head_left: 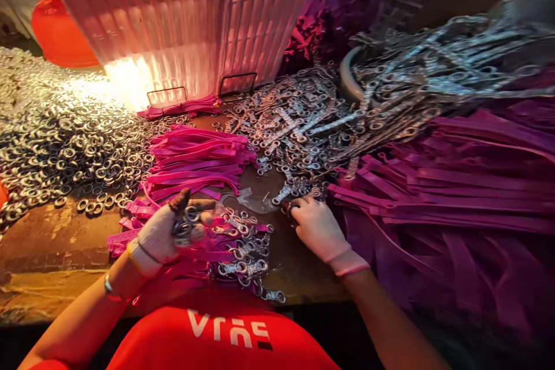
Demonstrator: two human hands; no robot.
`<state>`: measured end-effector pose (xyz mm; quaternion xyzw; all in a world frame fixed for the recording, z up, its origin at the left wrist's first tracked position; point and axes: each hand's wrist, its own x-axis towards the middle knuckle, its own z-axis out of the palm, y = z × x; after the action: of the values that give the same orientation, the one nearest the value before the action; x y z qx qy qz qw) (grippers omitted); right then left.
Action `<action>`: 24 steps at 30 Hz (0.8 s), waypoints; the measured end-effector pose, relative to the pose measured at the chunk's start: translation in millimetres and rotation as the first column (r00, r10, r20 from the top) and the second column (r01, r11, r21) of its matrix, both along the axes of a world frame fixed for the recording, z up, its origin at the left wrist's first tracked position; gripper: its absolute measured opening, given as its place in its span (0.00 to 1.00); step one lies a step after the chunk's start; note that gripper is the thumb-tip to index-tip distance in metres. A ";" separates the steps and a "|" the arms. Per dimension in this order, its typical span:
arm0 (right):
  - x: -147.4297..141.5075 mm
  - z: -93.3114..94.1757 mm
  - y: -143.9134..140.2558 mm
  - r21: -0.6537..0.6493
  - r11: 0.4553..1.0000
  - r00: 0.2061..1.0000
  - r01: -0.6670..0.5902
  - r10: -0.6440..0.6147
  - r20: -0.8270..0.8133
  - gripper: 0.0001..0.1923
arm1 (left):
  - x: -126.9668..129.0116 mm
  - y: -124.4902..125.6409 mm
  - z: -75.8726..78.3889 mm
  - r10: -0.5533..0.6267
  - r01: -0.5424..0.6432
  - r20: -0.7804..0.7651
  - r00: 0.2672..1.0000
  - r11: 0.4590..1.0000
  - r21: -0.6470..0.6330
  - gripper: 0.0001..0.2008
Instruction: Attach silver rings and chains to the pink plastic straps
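1 silver clasp (284, 191) is lying just beyond the right hand (318, 230), slanting away rightward, nearer it than the left hand (159, 235). Whether the right fingertips are pinching anything, I cannot tell; the left is cupping metal rings (182, 229) above magenta straps (195, 254).

Rings (87, 144) left on tabletop (47, 237), strap bundle (199, 156) centre, strap heap (468, 191) right, metal pieces (403, 78) behind heap

We count two hands (158, 236), two black wire loops (237, 75), one wristband (111, 290) and one tabletop (41, 237); metal rings (82, 144), pink straps (195, 159), purple straps (468, 188) defy counting.
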<state>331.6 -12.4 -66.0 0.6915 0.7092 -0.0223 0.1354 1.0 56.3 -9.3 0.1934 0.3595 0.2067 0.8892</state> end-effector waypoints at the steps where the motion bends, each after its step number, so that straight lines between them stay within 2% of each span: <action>1: 1.6 -5.0 -1.2 0.022 1.000 1.000 0.006 -0.005 -0.008 0.15 | 4.8 0.6 -0.6 -0.043 0.046 0.064 0.997 0.998 -0.037 0.26; 4: 0.7 -16.8 -5.7 0.146 0.988 0.992 0.043 -0.024 -0.126 0.13 | 15.0 -3.3 2.3 -0.093 0.096 0.132 0.987 0.995 -0.014 0.24; 6: -6.6 -18.1 -8.6 0.269 0.960 0.947 0.084 0.006 -0.321 0.16 | 19.3 -9.0 7.1 -0.096 0.094 0.076 0.992 0.995 0.033 0.20; 8: -22.9 -10.4 -10.9 0.349 0.928 0.819 0.133 0.095 -0.566 0.21 | 21.7 -14.5 12.0 -0.107 0.106 -0.002 0.994 0.990 0.093 0.19; 10: -48.4 6.8 -12.2 0.343 0.927 0.627 0.152 0.178 -0.758 0.25 | 22.6 -18.8 15.2 -0.105 0.117 -0.073 0.992 0.978 0.170 0.20; 12: -79.2 29.2 -11.6 0.291 0.949 0.458 0.126 0.204 -0.865 0.24 | 23.1 -22.4 16.1 -0.081 0.112 -0.125 0.989 0.958 0.263 0.22; 14: -108.6 49.3 -8.9 0.250 0.965 0.358 0.075 0.208 -0.910 0.20 | 24.2 -26.0 14.6 -0.039 0.081 -0.128 0.991 0.936 0.343 0.23; 17: -138.3 62.5 -2.9 0.218 0.976 0.316 0.008 0.204 -0.927 0.17 | 26.6 -31.5 9.0 0.059 -0.021 -0.083 0.995 0.914 0.406 0.24; 20: -149.5 56.3 1.2 0.165 0.986 0.301 -0.012 0.161 -0.940 0.16 | 27.5 -34.9 3.3 0.165 -0.127 -0.069 0.984 0.917 0.379 0.28; 22: -151.2 49.1 1.5 0.131 0.991 0.278 -0.001 0.126 -0.952 0.18 | 27.2 -35.8 1.6 0.178 -0.149 -0.050 0.983 0.924 0.353 0.27; 24: -151.1 45.0 0.4 0.120 0.993 0.275 0.024 0.109 -0.955 0.22 | 26.9 -36.4 0.7 0.140 -0.120 -0.038 0.989 0.937 0.329 0.23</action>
<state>180.5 -12.0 -21.0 0.5261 0.6660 -0.3909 -0.3563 27.9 20.0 -8.7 0.3195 0.3593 0.3158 0.8180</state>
